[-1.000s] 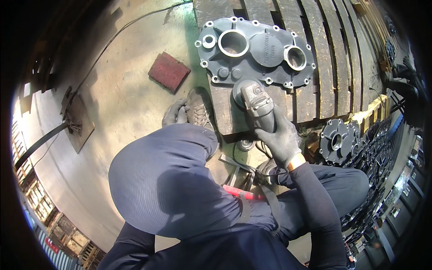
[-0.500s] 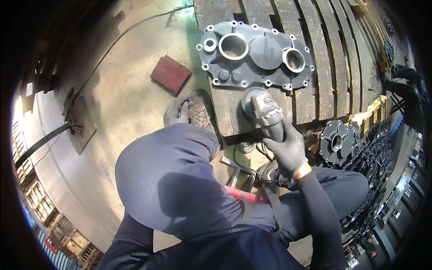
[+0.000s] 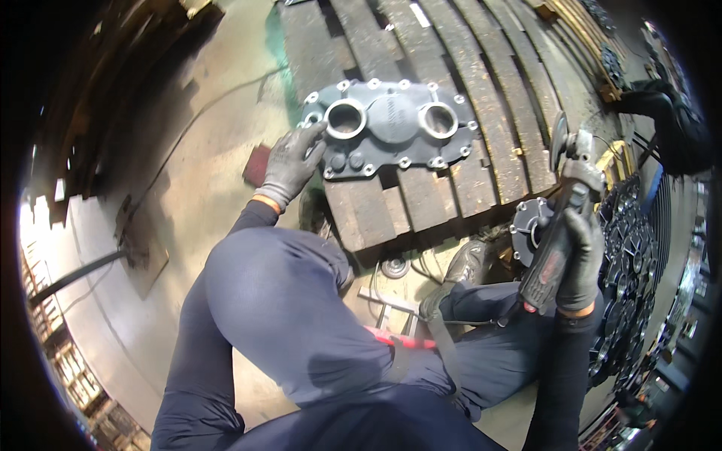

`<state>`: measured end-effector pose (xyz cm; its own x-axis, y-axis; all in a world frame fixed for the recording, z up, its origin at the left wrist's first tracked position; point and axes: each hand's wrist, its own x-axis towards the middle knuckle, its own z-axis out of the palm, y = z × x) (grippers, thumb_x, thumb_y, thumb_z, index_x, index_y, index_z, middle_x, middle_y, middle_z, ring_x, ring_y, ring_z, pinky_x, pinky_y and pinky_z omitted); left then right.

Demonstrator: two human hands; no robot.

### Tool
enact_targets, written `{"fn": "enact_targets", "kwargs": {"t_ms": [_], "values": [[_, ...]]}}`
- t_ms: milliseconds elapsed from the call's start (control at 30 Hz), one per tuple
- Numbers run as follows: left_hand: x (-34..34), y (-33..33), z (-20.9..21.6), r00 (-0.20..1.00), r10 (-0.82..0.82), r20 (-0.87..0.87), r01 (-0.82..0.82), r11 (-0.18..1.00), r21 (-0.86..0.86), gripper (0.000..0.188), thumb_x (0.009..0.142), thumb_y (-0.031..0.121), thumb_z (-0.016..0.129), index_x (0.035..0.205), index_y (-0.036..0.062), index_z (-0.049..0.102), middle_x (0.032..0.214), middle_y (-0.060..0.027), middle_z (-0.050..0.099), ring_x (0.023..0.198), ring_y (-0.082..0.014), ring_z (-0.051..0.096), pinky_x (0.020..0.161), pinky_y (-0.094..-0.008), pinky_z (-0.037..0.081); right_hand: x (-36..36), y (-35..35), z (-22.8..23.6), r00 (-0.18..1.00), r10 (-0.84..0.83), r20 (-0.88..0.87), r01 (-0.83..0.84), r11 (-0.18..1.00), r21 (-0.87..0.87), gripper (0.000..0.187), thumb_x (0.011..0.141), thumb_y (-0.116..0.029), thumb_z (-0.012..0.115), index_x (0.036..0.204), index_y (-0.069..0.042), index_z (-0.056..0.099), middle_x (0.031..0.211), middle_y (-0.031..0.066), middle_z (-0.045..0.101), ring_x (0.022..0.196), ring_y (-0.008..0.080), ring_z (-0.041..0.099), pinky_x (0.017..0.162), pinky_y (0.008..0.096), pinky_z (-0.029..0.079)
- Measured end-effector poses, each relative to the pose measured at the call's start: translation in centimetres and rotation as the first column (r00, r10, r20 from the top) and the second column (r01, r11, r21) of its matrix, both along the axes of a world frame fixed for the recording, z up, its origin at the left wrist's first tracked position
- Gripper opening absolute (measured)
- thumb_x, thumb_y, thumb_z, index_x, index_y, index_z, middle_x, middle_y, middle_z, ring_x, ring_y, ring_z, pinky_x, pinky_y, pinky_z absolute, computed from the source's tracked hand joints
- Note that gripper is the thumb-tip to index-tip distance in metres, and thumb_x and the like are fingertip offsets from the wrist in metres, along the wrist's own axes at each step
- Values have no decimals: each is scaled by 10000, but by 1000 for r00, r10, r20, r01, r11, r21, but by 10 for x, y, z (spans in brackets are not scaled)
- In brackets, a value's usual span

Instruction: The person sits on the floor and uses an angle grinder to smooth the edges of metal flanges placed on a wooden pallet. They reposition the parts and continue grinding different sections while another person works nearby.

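Observation:
A grey cast-metal housing cover (image 3: 395, 124) with two large round openings lies on a wooden pallet (image 3: 444, 199). My gloved left hand (image 3: 292, 167) grips the cover's left end, its thumb and fingertips at the edge. On the right, my gloved right hand (image 3: 583, 255) is wrapped round the body of an angle grinder (image 3: 560, 229). The grinder's disc (image 3: 558, 140) points away from me, off to the right of the cover and apart from it. Part of a dark red block (image 3: 256, 165) on the floor shows behind my left hand.
Many similar dark castings (image 3: 628, 255) are piled at the right, and one more casting (image 3: 529, 231) sits beside the pallet's near right corner. A cable (image 3: 192, 120) runs over the floor at left. A round metal piece (image 3: 395, 267) lies below the pallet's near edge.
My left hand has come up from beside my shoe to the cover's left end. My right hand has carried the grinder away from the pallet's near edge, to the right. The view has shifted.

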<state>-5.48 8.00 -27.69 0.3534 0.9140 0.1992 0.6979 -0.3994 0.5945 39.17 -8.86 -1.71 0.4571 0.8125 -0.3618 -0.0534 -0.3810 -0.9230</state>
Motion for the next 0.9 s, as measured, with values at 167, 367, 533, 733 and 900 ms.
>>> {"fn": "enact_targets", "kwargs": {"t_ms": [167, 367, 533, 733, 900], "values": [[7, 39, 22, 971, -132, -201, 123, 991, -56, 538, 1055, 324, 751, 1554, 177, 618, 1368, -183, 708, 1234, -417, 697, 1058, -517, 558, 58, 6, 17, 957, -181, -226, 238, 936, 259, 452, 1124, -299, 674, 1439, 26, 668, 1279, 192, 768, 1038, 225, 826, 757, 297, 709], [-12, 58, 12, 856, 3, -517, -228, 899, -373, 500, 1050, 494, 781, 1213, 22, 768, 1024, -188, 818, 902, -334, 807, 831, -472, 621, 99, -6, 8, 935, -195, -296, 287, 907, 310, 515, 1140, -344, 643, 1510, 13, 630, 1334, 209, 769, 1079, 248, 814, 847, 339, 711], [-10, -7, -50, 952, 301, 46, -56, 321, -945, 513, 975, 471, 919, 1105, 26, 699, 894, -54, 738, 716, -144, 725, 608, -297, 560, 109, -19, -2, 948, -188, -258, 249, 941, 228, 555, 1130, -323, 657, 1551, 32, 580, 1415, 249, 732, 1214, 288, 798, 894, 346, 726], [-18, -31, -76, 852, 488, 191, 35, 310, -950, 399, 1056, 422, 847, 1124, 73, 665, 896, 28, 652, 646, -41, 526, 570, -224, 422, 119, -26, -11, 942, -182, -282, 236, 956, 173, 535, 1126, -307, 665, 1556, 4, 596, 1422, 253, 730, 1191, 299, 804, 900, 360, 731], [-21, -31, -73, 787, 521, 331, 213, 273, -938, 296, 1127, 390, 758, 1136, 106, 676, 930, 41, 643, 736, -54, 556, 665, -252, 468, 118, -24, -18, 925, -184, -331, 245, 957, 153, 523, 1121, -289, 678, 1549, 3, 606, 1410, 250, 736, 1175, 295, 809, 872, 355, 734]]}}
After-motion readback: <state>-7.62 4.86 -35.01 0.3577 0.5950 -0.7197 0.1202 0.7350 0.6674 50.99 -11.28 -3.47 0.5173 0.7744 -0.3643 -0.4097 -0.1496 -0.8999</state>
